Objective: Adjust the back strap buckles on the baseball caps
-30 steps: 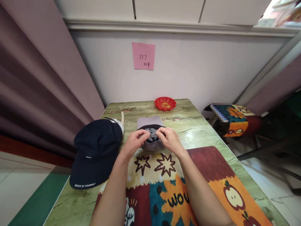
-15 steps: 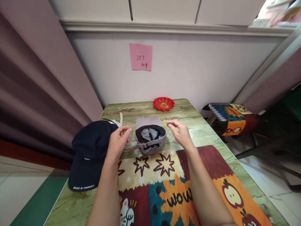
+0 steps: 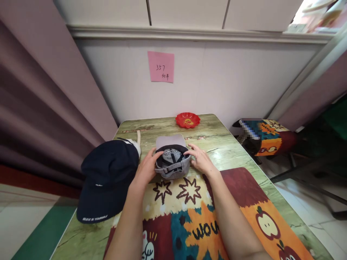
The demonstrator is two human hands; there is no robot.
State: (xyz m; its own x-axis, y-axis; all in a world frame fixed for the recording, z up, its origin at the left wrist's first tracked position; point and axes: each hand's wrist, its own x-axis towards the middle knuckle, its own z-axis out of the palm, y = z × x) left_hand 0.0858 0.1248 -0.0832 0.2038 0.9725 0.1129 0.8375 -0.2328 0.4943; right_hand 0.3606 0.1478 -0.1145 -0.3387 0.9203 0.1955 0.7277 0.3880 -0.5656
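Patterned mat [image 3: 240,186] nearest. At its far edge, upturned grey baseball cap [image 3: 177,173] between left hand [image 3: 146,168] and right hand [image 3: 202,161], both curved at the rim; firm pinch or light touch hard to tell. Risk: soft crown buckling from uneven squeezing. Well beyond the mat, red scalloped plate [image 3: 187,121].

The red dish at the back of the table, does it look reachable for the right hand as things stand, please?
Probably yes: nothing seems to block the way from the right hand to the red dish; the hand would just have to leave the side of the grey cap and stretch forward.
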